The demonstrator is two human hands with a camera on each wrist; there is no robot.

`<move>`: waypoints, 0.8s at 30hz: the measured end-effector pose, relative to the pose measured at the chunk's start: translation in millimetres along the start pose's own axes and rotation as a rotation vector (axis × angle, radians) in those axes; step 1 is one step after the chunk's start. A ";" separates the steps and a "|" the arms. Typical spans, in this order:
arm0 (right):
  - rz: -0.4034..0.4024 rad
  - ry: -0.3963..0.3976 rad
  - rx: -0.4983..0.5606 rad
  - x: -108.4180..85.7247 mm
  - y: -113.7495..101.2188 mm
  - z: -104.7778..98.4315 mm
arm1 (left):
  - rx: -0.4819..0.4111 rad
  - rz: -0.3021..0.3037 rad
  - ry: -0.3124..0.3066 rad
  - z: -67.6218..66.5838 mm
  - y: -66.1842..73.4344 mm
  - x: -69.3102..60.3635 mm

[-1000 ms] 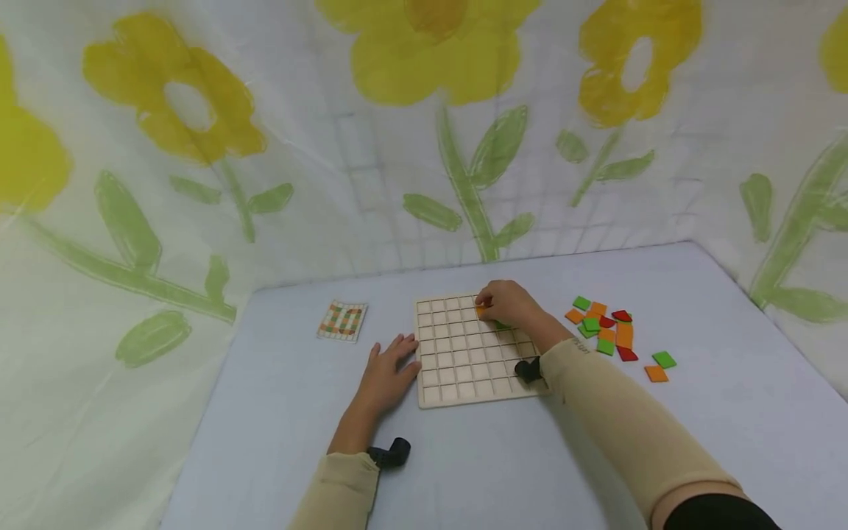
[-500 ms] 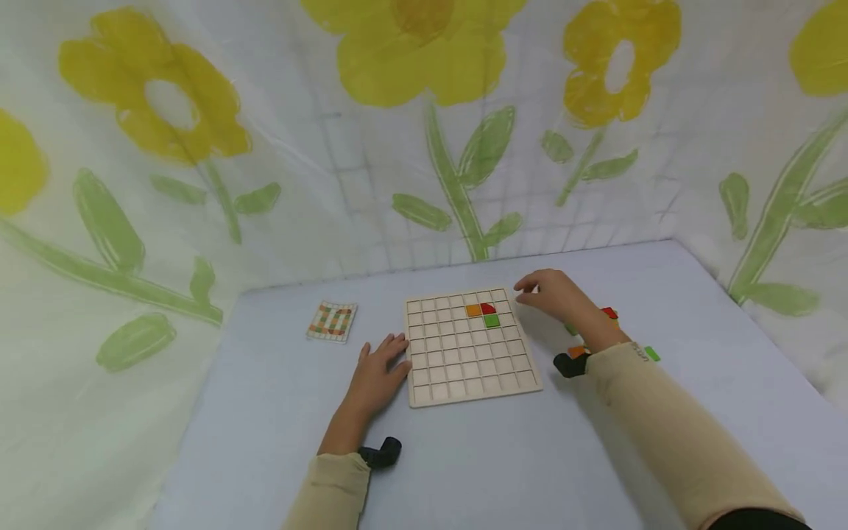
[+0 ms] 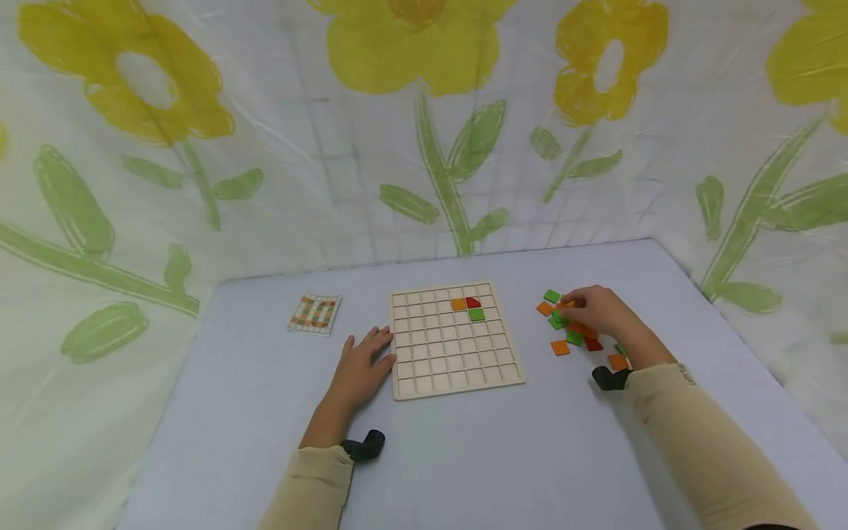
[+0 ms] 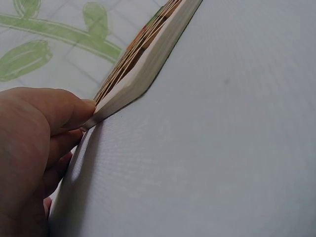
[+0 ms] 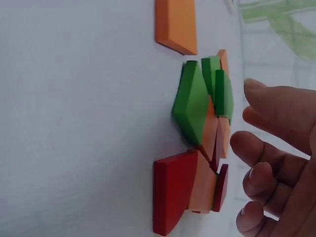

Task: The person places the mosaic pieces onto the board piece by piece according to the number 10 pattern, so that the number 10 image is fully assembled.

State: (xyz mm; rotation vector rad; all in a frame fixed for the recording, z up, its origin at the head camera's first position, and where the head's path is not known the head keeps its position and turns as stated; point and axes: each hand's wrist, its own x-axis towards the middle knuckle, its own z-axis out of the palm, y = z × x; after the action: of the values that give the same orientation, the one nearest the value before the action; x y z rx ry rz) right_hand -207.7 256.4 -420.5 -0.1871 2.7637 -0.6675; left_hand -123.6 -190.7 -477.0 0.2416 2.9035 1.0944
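A pale gridded board (image 3: 450,357) lies flat on the table, holding an orange tile (image 3: 459,304), a red tile with a rounded corner (image 3: 473,302) and a green tile (image 3: 476,315) near its top. At its left edge rests the left hand (image 3: 355,372), fingers spread; in the left wrist view the thumb touches the board's corner (image 4: 133,84). The right hand (image 3: 604,313) hovers over a loose pile of green, orange and red tiles, its fingers bent and parted. In the right wrist view nothing shows between its fingers, which are beside a green tile (image 5: 191,103) and a red tile (image 5: 173,192).
A small card with a checked pattern (image 3: 315,313) lies on the table left of the board. Apart from the pile sits an orange tile (image 3: 559,347). Behind the table (image 3: 464,456) hangs a cloth with painted yellow flowers (image 3: 412,48).
The right hand has left the board and moved right to the loose tiles. The orange tile that it was touching now lies on the board. The left hand stays at the board's edge.
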 end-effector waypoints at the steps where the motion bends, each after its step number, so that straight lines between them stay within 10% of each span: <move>1: 0.004 -0.004 0.002 0.5 1.0 1.5 | 0.000 0.001 -0.002 -0.4 -0.1 -0.1; 13: 0.037 0.019 -0.089 13.7 -25.5 19.4 | -0.035 -0.021 -0.003 1.4 2.1 -1.3; 24: -0.089 0.069 0.008 27.5 -41.2 29.7 | -0.027 -0.033 0.019 1.1 1.8 -0.8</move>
State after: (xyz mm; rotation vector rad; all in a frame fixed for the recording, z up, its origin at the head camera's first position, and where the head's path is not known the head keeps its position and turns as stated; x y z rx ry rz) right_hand -222.2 202.0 -433.4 -0.2916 2.8321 -0.7194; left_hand -122.5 -188.8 -476.6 0.1834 2.8960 1.1371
